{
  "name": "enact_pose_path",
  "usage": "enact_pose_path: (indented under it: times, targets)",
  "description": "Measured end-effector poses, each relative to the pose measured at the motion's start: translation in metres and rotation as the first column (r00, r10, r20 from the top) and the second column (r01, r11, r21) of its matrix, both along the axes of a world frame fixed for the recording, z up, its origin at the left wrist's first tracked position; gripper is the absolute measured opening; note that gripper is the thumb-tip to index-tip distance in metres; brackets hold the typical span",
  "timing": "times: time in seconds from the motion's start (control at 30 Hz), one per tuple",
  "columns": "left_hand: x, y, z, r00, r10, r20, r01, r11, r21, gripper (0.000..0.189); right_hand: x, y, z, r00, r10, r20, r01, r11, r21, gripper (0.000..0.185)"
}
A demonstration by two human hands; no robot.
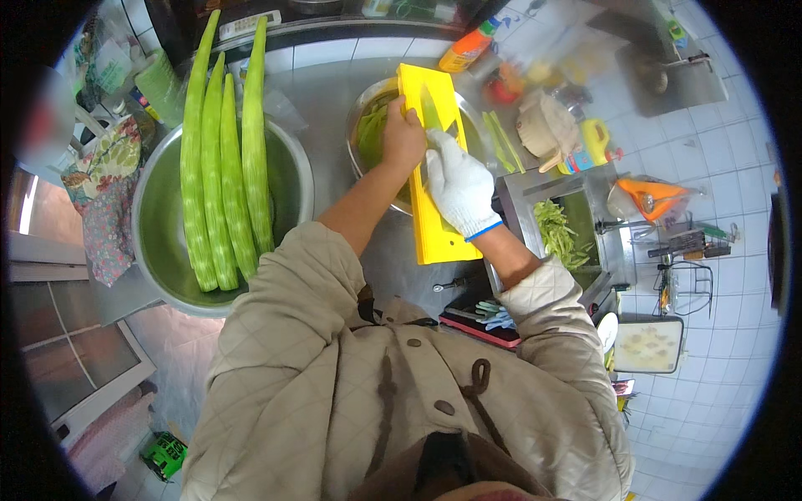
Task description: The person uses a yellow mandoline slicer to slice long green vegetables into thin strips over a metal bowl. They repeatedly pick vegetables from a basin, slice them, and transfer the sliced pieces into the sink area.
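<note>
My bare left hand (404, 134) grips the left edge of a yellow slicer board (432, 241), which lies across a metal bowl (354, 147). Green slices (371, 134) are in that bowl. My right hand (460, 181), in a white knitted glove with a blue cuff edge, presses on a green vegetable piece (430, 111) on the board; its fingers are curled round the lower end. How much of the piece is under the glove is hidden. Several long, peeled-looking green stalks (219, 188) lean in a large metal basin (302, 181) to the left.
A metal sink (520, 200) at the right holds green shreds (554, 232). Light green strips (501, 141) lie beside the bowl. An orange spray bottle (467, 49), a yellow-capped detergent bottle (592, 144) and a beige cloth (545, 122) stand or lie behind. Blue gloves (495, 314) lie near my right elbow.
</note>
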State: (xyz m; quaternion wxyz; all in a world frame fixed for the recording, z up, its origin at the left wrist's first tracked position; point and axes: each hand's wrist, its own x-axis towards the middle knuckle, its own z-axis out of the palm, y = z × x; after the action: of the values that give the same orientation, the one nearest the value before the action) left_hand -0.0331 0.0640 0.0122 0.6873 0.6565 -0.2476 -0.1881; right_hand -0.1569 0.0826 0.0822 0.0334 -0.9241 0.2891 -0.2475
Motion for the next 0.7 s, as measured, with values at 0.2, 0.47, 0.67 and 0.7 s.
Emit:
enact_pose_path:
  times: [0.2,0.47,0.67,0.7]
  targets:
    - [0.000,0.003,-0.001,0.999,0.023,0.023,-0.024,0.997,0.068,0.041,0.043,-0.049,-0.008,0.997,-0.010,0.074,0.014,0.998,-0.055,0.029]
    - [-0.001,0.011,0.004,1.000,0.021,0.019,-0.022,0.999,0.031,0.039,0.118,-0.131,-0.020,0.960,-0.276,-0.045,0.249,0.918,-0.308,0.058]
    - [0.001,0.007,-0.008,0.991,0.058,0.124,-0.055,0.998,-0.030,0.038,0.131,-0.152,0.005,0.960,-0.208,-0.186,0.241,0.954,0.177,0.057]
    - [-0.002,0.004,-0.010,0.980,0.081,0.180,-0.072,0.996,-0.057,0.038,0.122,-0.150,0.009,0.974,-0.189,-0.126,0.206,0.968,0.144,0.057]
